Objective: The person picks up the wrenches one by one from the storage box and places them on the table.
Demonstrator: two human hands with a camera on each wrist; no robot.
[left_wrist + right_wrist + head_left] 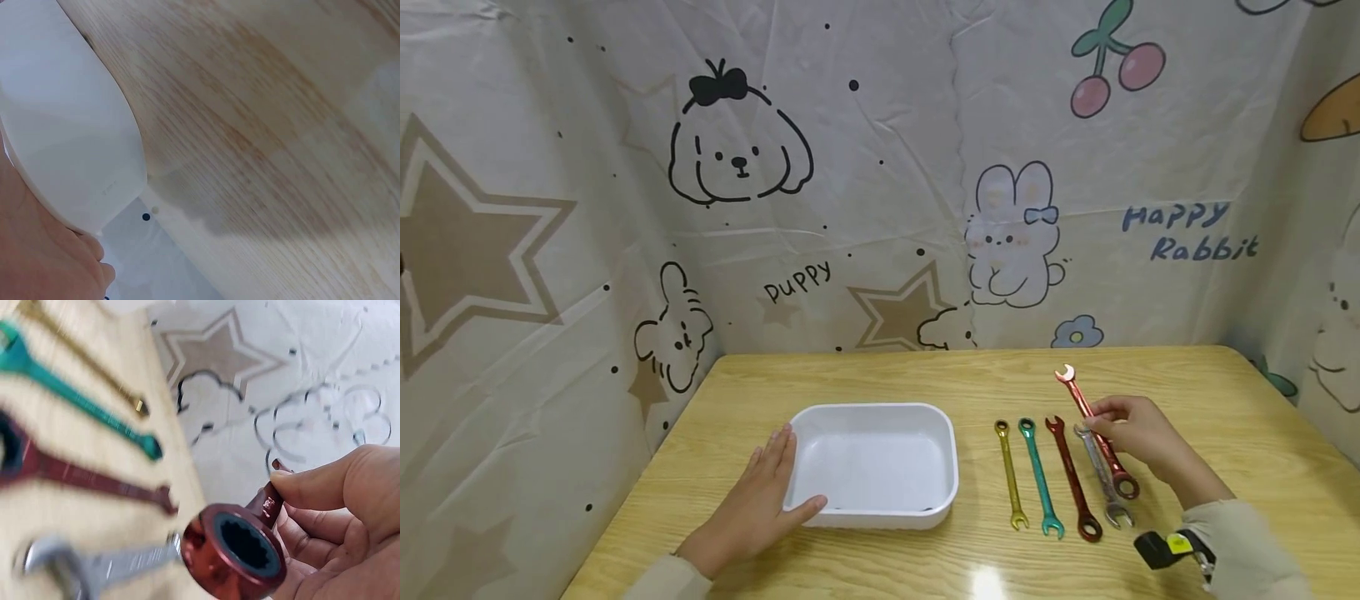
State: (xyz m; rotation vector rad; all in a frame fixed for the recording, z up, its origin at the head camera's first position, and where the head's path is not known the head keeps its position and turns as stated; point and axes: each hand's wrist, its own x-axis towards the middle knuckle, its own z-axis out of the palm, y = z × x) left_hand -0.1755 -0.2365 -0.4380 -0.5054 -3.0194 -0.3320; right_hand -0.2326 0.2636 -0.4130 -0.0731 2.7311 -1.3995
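My right hand [1138, 429] pinches a shiny red combination wrench [1078, 400] by its shaft, thumb against fingers. Its open jaw end points away from me; in the right wrist view the ring end [240, 550] is close to the camera. Held this way, the wrench overlaps a silver wrench [1101, 475] lying on the table. Over at the left, my left hand [752, 504] rests against a white rectangular tray [880, 521], with straight fingers along its left side and the thumb over the front rim. The tray's inside shows bare.
Left of the silver wrench lie a dark red wrench [1071, 475], a green wrench [1039, 475] and a yellow wrench [1009, 475], side by side. They are on a wooden table [880, 379], right of the tray. A printed cloth [865, 208] hangs behind the table and at both sides.
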